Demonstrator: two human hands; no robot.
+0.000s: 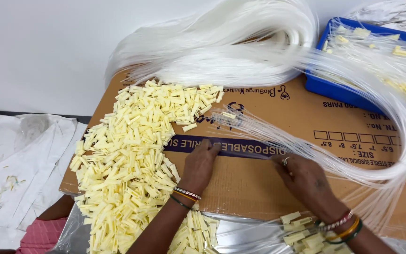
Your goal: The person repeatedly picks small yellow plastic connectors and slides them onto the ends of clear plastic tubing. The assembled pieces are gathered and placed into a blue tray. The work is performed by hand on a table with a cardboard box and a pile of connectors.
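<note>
My left hand lies on a flattened brown cardboard sheet, fingertips pinching the ends of thin clear plastic tubes that fan out across the sheet. My right hand, with a ring, presses down on the same tubes a little to the right. The tubes curve round in a long loop at the right. A big heap of small pale yellow plastic clips covers the left part of the cardboard, right beside my left hand. Bangles sit on both wrists.
A large bundle of white tubing lies at the back of the cardboard. A blue tray at the upper right holds tubes fitted with yellow clips. White cloth lies on the left; a few finished clips lie near my right wrist.
</note>
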